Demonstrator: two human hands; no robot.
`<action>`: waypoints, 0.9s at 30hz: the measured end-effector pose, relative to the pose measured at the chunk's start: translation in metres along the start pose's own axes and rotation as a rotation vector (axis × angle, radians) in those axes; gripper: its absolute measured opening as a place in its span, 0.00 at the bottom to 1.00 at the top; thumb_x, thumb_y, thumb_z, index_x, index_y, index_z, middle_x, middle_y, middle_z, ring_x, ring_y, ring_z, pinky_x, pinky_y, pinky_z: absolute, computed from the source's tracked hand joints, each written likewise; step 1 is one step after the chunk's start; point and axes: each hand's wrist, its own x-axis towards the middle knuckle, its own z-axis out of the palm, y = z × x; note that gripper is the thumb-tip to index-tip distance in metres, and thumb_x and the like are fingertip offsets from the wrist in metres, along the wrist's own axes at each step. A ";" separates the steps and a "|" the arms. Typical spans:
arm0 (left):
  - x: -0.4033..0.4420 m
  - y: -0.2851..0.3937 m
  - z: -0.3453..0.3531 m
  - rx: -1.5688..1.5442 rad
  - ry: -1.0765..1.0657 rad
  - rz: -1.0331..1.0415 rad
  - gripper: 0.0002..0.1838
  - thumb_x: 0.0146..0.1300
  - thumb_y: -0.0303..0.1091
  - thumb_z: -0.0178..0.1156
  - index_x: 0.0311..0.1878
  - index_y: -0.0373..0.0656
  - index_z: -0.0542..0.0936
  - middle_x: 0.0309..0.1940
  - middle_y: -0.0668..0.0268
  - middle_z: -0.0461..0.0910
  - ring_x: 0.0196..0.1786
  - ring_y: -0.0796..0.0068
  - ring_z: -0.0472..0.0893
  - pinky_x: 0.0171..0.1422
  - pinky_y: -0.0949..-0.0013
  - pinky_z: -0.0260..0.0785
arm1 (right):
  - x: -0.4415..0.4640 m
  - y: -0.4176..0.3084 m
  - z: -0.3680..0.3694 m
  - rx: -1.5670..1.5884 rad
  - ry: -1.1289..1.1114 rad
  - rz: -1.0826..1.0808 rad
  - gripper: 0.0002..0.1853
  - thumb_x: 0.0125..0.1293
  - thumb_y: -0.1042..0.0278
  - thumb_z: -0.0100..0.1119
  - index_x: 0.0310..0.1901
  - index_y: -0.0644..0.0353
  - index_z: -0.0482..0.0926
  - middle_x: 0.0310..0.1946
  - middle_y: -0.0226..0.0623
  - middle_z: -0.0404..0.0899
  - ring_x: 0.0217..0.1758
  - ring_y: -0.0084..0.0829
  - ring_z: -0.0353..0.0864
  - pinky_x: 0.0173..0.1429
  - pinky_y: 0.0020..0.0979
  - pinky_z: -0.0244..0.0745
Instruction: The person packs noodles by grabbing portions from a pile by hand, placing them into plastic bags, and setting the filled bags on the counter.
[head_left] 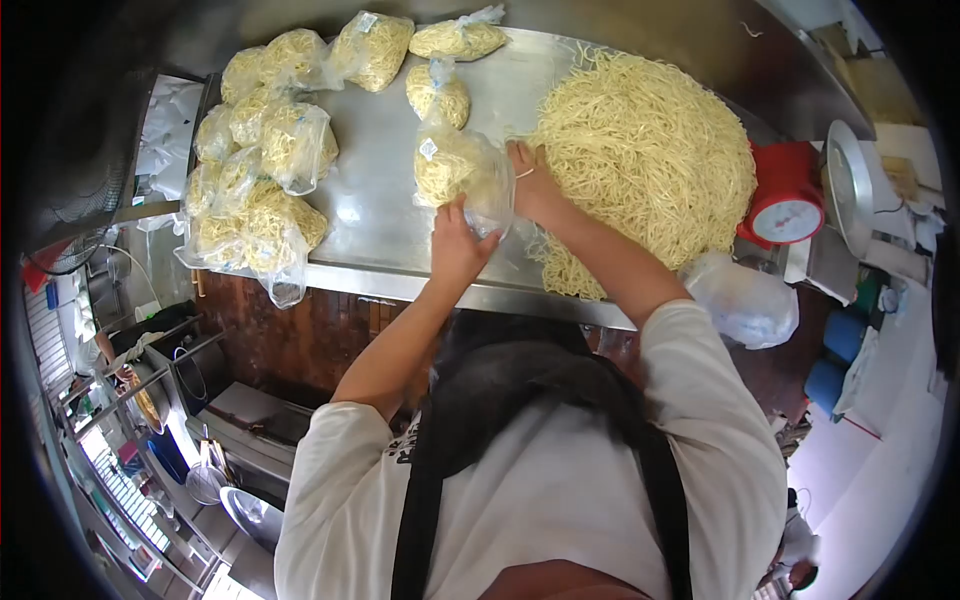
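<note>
On the steel table, a clear plastic bag of noodles with a small white label lies in front of me. My left hand is at the near end of this bag, with the thumb and fingers on either side of the loose plastic. My right hand is between the bag and a large heap of loose yellow noodles. Its fingers are stretched out and apart beside the bag's right side, and a thin band circles the wrist. I cannot tell whether the right fingertips touch the plastic.
Several filled noodle bags crowd the table's left side. More lie along the back, including a tied bag. Right of the heap stands a red dial scale with a metal pan. A bundle of clear plastic bags sits at the near right corner.
</note>
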 end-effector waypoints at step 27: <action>0.053 0.002 -0.075 -0.750 -0.157 -0.137 0.11 0.69 0.31 0.59 0.52 0.39 0.79 0.38 0.63 0.79 0.39 0.71 0.80 0.47 0.66 0.75 | -0.051 0.024 -0.071 0.822 0.170 -0.126 0.16 0.61 0.74 0.58 0.51 0.62 0.80 0.40 0.42 0.85 0.43 0.39 0.84 0.48 0.38 0.78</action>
